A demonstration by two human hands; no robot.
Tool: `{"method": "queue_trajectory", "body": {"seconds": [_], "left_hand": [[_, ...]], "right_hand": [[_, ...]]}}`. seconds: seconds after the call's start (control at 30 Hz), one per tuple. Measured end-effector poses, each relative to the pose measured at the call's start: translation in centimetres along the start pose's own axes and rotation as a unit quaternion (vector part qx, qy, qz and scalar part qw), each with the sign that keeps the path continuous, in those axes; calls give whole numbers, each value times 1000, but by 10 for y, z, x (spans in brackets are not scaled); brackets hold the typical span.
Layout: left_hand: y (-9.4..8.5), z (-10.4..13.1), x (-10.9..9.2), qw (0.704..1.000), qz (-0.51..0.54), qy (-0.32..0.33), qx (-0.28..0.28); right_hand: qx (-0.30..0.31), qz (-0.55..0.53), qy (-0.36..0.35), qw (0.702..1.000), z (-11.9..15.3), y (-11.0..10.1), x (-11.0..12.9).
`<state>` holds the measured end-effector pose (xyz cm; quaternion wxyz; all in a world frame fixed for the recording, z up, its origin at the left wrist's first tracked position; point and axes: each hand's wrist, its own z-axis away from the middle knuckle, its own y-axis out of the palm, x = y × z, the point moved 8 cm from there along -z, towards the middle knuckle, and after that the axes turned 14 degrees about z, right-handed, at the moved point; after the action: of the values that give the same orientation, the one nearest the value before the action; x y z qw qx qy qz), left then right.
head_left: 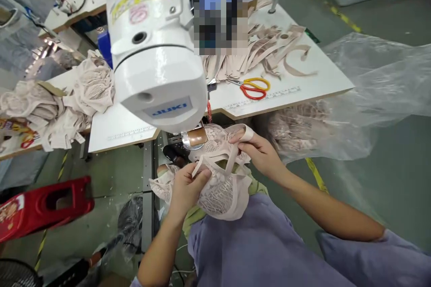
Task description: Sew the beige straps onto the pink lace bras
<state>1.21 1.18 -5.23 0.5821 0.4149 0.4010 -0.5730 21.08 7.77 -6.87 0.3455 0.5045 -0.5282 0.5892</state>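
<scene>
Bra (215,197) just off the near edge of the table (321,83): my left hand (189,184) pinches its cup (224,188), my right hand (260,152) its strap (232,160), presumably for tautness.

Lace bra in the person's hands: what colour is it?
The lace bra is pale pinkish beige, shown in the head view, the only one here.

White table (326,76), beige strips (257,51), scissors (242,84)

The left grip (188,184) and right grip (258,149) pinch, forearms (332,206) spread apart.
</scene>
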Motion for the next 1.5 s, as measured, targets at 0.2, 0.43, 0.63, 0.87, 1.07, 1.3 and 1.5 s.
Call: {"method": "queue_trajectory", "body": {"seconds": [0.2, 0.43, 0.63, 0.87, 1.07, 1.3, 1.5], "left_hand": [[3, 12, -9, 999, -28, 36, 28], [29, 13, 13, 994, -82, 19, 71], [46, 6, 47, 981, 20, -66, 181], [34, 4, 42, 990, -3, -61, 128], [12, -4, 22, 994, -90, -9, 60], [19, -5, 15, 984, -144, 20, 102], [19, -5, 6, 985, -75, 114, 109]], "right_hand": [[-54, -16, 57, 997, -11, -1, -21], [17, 78, 38, 996, 13, 20, -10], [92, -45, 178, 979, 37, 46, -44], [127, -303, 320, 889, 32, 61, -60], [212, -286, 246, 902, 13, 40, -30], [272, -83, 84, 955, 14, 57, 13], [175, -89, 86, 977, 10, 56, 14]]}}
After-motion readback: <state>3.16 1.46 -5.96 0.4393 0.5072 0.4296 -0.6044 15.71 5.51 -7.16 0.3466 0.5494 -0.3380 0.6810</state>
